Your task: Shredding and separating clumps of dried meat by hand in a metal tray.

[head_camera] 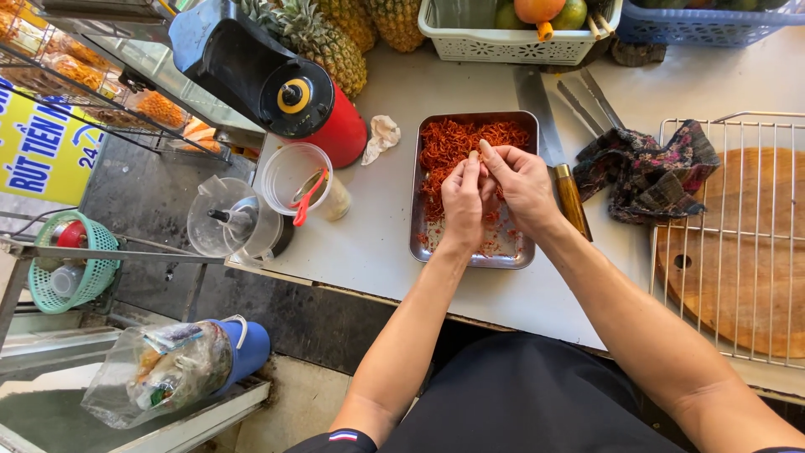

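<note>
Near the middle of the frame, the left hand (463,197) and right hand (520,180) meet above a rectangular metal tray (511,252) on the white desk (377,235). Their fingers (485,153) are pressed together, pinching a small bit of the shredded red-orange strands (461,138) that fill the tray's upper half. A wooden-handled knife (560,159) lies just right of the tray, beside a dark patterned cloth (650,172).
</note>
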